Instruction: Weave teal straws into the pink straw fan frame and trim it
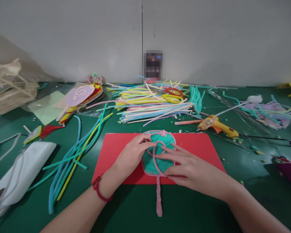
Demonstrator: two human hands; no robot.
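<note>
A small fan-shaped piece (147,166) of green fuzzy stems has a pink border, a pink wrapped handle and small pink flowers along its top. It lies on a red card (196,145). On its green face a pink pipe cleaner (154,160) is bent into curved loops. My left hand (133,150) pinches that pipe cleaner near the fan's left edge, thumb against forefinger. My right hand (186,165) rests over the fan's right side with fingers spread, fingertips touching the pink loops and the thumb near the lower end of the pipe cleaner.
Behind the card lies a pile of coloured pipe cleaners (155,111) with orange-handled scissors (173,94) on top. A yellow glue gun (218,124) is at right. Loose stems (79,155), a white power strip-like box (26,171) and finished fans (80,95) are at left.
</note>
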